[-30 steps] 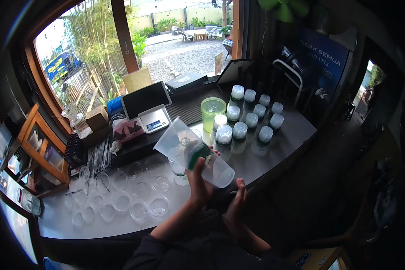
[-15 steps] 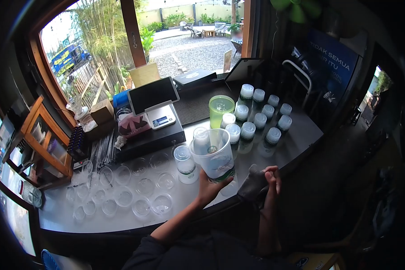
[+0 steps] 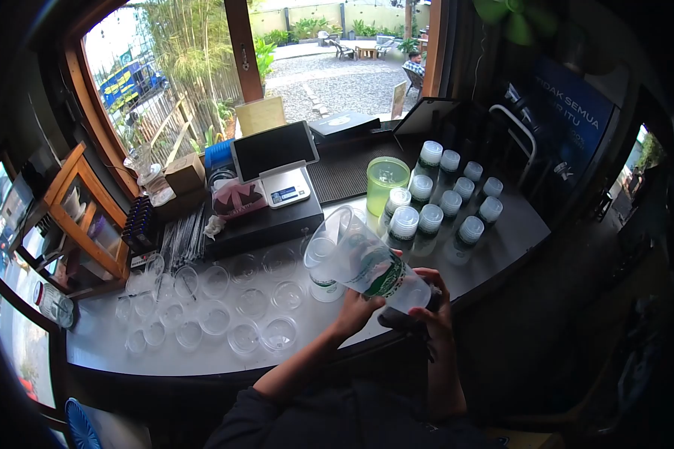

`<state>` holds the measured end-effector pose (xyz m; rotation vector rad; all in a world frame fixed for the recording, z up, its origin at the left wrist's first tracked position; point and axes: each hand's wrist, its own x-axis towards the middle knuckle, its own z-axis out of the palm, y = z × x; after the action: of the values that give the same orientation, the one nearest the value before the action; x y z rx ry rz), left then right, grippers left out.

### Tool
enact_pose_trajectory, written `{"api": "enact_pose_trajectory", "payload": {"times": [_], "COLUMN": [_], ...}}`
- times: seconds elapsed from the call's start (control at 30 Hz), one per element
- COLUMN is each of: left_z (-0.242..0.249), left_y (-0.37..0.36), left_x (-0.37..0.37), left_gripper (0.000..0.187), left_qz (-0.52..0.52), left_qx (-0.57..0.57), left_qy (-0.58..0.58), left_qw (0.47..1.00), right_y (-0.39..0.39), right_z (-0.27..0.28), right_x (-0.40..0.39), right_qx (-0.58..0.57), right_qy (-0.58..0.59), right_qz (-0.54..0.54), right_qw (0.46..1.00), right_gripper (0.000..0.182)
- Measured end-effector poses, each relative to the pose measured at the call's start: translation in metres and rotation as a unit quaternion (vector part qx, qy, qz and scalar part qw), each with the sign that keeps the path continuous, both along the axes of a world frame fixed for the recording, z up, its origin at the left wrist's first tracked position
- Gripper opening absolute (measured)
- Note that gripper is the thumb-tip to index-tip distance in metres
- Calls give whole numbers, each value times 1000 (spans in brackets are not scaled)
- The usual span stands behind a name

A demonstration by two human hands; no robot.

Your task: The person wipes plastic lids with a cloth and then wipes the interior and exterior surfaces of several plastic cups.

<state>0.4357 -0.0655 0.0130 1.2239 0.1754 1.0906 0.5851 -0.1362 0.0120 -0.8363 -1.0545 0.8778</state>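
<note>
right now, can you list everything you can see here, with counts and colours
large plastic cup: 1, clear with green band, tilted between both hands
dark cloth: 1, by right hand
lid-topped cups: about a dozen, white and green, counter right
clear round plastic pieces: over a dozen, counter left
tall container: 1, translucent green, behind cup
tablet: 1, black, near window
cash drawer: 1, black, below tablet
cardboard box: 1, brown, left of tablet
jar: 1, clear, far left
sign: 1, blue, upper right
fan: 1, green, top right
counter: 1, grey, centre
left hand: 1, on cup
right hand: 1, at cup's base
</note>
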Motion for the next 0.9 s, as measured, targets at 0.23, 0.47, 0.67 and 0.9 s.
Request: {"api": "enact_pose_trajectory", "payload": {"times": [0.23,0.47,0.67,0.9], "left_z": [-5,-29,-30,-35], "left_y": [-2,33,62,73], "left_x": [-39,-79,-90,-103], "left_gripper": [21,52,64,68], "left_qz": [153,515,338,338], "left_qx": [202,212,180,135], "left_qy": [287,354,307,300], "left_qw": [924,751,871,882], "right_y": [-8,-4,31,64], "right_z": [43,92,81,70], "right_x": [31,14,-42,-80], "right_qx": [-1,-104,-102,-79], "right_qy": [-104,-577,-722,-746], "right_qz": [-162,-70,64,91], "right_qw": [981,807,681,655], "right_gripper": [61,51,47,51]}}
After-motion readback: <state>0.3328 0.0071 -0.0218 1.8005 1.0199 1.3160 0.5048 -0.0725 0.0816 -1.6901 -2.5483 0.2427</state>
